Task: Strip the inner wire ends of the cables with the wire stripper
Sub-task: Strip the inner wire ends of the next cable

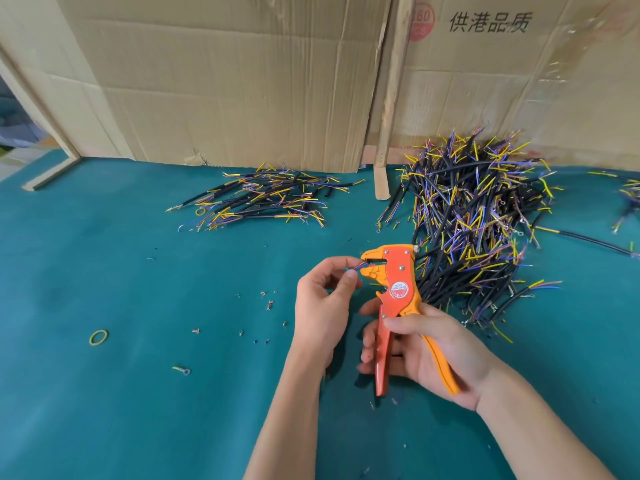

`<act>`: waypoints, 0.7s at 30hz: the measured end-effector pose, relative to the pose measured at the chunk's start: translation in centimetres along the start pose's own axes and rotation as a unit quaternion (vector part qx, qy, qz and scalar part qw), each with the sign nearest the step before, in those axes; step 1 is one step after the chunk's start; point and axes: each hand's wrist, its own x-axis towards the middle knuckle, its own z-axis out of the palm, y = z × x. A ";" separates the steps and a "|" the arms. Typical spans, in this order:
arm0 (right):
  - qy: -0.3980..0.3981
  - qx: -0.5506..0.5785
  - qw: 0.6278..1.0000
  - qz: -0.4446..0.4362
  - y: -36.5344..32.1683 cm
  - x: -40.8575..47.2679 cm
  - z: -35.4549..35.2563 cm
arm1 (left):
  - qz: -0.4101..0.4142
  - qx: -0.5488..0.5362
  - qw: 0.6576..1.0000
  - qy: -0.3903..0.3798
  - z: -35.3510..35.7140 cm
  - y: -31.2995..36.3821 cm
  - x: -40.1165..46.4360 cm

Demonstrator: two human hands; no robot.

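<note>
My right hand (420, 351) grips the two handles of an orange and yellow wire stripper (393, 282), held upright over the green table with its jaws pointing left. My left hand (323, 303) pinches a cable's thin coloured inner wires (355, 269) between thumb and fingers, and their tips sit in the stripper's jaws. The cable's black body is hidden behind my left hand. A big heap of black cables (474, 223) with yellow and blue wire ends lies to the right of the tool. A smaller, flatter pile of cables (266, 199) lies at the back centre.
Cardboard sheets (225, 81) and a wooden slat (389, 109) stand along the table's back edge. Bits of stripped insulation (268, 303) dot the green mat. A yellow rubber band (98, 337) and a loose ring terminal (182, 369) lie at the left. More cables (628, 199) lie at the far right.
</note>
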 end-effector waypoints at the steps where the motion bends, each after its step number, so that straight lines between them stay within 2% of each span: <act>1: 0.003 -0.003 1.000 0.005 -0.2 0.1 0.1 | -0.016 -0.004 1.000 0.000 0.0 0.2 0.3; 4: 0.007 0.005 1.000 0.004 -0.7 0.8 0.5 | -0.072 -0.015 0.997 0.026 -0.9 0.5 1.5; 7: 0.005 0.036 0.999 -0.021 -1.1 1.9 0.9 | -0.090 -0.034 0.994 0.043 -1.6 0.6 2.4; 16: -0.051 0.059 0.997 -0.013 -0.9 3.1 -0.6 | 0.010 0.009 0.985 0.174 0.5 -0.2 1.4; 21: -0.062 0.070 0.996 -0.005 -1.0 3.1 -0.8 | 0.040 0.043 0.979 0.197 0.8 -0.4 1.1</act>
